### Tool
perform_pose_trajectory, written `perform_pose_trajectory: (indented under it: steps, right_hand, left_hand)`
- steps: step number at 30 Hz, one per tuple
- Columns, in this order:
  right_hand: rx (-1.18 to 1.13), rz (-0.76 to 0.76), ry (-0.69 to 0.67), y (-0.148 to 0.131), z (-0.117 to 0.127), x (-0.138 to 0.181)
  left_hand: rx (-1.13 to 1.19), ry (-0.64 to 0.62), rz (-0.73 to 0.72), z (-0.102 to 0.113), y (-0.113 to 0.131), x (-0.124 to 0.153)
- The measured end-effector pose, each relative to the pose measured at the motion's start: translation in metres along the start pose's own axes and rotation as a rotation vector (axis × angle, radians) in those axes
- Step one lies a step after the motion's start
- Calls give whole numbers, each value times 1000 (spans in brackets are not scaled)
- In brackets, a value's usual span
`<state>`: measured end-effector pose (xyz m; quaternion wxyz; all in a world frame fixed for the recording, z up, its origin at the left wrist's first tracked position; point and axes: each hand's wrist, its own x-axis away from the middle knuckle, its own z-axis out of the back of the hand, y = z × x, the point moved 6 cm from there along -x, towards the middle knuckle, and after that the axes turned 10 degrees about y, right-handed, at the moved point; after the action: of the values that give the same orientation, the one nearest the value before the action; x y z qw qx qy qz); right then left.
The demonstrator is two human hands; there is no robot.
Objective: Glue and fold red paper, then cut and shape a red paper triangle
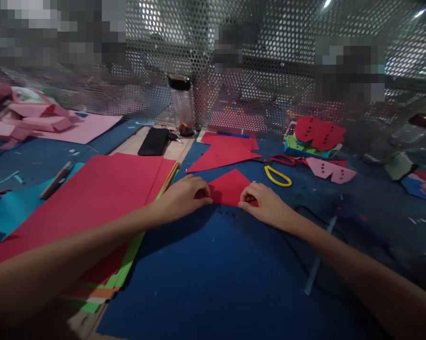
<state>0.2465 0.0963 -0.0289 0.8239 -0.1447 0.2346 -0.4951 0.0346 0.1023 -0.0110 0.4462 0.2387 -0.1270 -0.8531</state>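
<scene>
A small red paper piece point(230, 185) with a pointed top lies on the blue mat point(213, 274). My left hand point(183, 196) rests on its left bottom corner, fingers curled and pressed down on the paper. On the right bottom corner, my right hand point(266, 204) pinches the paper with bent fingers. Both hands hold the same piece flat against the mat.
A stack of red and coloured sheets point(92, 198) lies at the left. Red-and-yellow scissors point(278, 169) sit behind the paper, with red offcuts point(227, 151), punched red and pink pieces point(319, 134), a black case point(154, 140), a clear jar point(182, 106) and a perforated metal wall point(255, 61).
</scene>
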Motion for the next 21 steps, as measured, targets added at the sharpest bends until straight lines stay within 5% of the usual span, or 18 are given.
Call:
perform_pose_trajectory:
  steps: [9,21]
  right_hand:
    - [98,-50,58,-6,-1,0]
    - [133,-82,85,-11,-2,1]
  left_hand:
    - [-12,21,58,-4,4,-2]
    - [-297,36,-438,-15,36,15]
